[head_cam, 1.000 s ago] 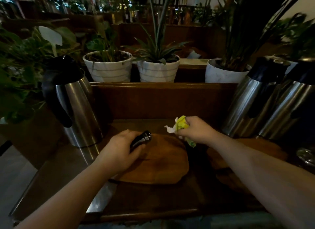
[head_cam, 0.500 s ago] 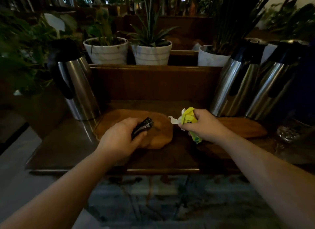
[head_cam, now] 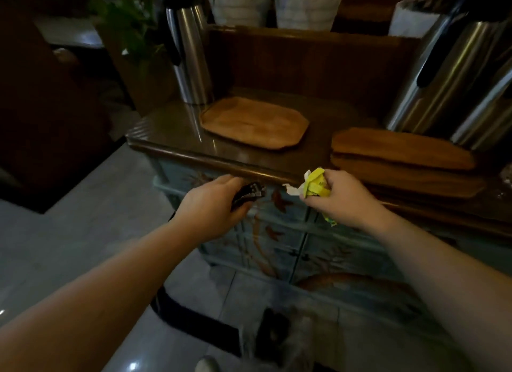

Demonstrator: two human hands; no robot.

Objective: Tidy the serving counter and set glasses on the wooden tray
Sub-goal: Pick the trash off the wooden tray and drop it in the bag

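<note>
A bare wooden tray [head_cam: 253, 122] lies on the dark serving counter [head_cam: 171, 127], left of centre. More wooden trays [head_cam: 399, 152] are stacked at the right. My left hand [head_cam: 210, 205] is shut on a small black object [head_cam: 249, 192], held in front of the counter's front edge. My right hand [head_cam: 338, 199] is shut on crumpled yellow and white paper [head_cam: 313, 184], also in front of the edge, below the stacked trays. At the far right edge something shiny, maybe glass [head_cam: 507, 177], is barely visible.
A steel thermos jug [head_cam: 188, 55] stands at the counter's back left; two more steel jugs [head_cam: 454, 75] stand at the back right. White plant pots [head_cam: 307, 8] sit on the ledge behind. The painted blue cabinet front [head_cam: 291, 241] drops to a tiled floor [head_cam: 83, 233].
Both hands have drawn back from over the tray to in front of the counter's edge, still holding their objects. The view has pulled back and tilted down, showing cabinet and floor.
</note>
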